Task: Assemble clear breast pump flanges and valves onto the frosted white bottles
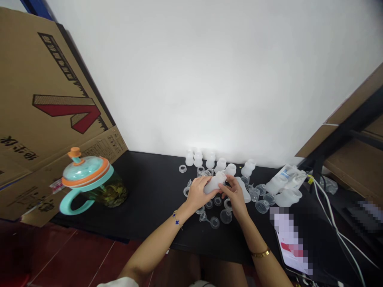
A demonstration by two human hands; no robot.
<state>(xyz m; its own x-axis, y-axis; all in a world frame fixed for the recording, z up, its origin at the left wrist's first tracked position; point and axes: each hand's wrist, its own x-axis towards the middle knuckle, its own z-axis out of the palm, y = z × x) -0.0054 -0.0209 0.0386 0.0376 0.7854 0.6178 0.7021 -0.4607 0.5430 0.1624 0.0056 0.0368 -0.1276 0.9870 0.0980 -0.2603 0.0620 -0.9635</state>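
Note:
A white, frosted baby bottle (214, 182) lies tilted in my left hand (198, 194), whose fingers wrap round its body. My right hand (233, 192) is at the bottle's neck end, thumb and fingers closed there; whether a small part is pinched between them is hard to see. Around and below my hands lie clear bottle nipples (214, 222), clear caps (226, 216) and collar rings (182, 168). Behind them, along the wall, stands a row of similar white bottles (198, 158). Another white bottle (243, 190) lies partly behind my right hand.
A large teal and orange lidded jug (86, 175) holding leaves in liquid stands at the left, before a cardboard box (44, 99). At the right are more bottles (289, 197), a power strip (299, 179), white cables (332, 211) and a phone (291, 243) on the black table (143, 199).

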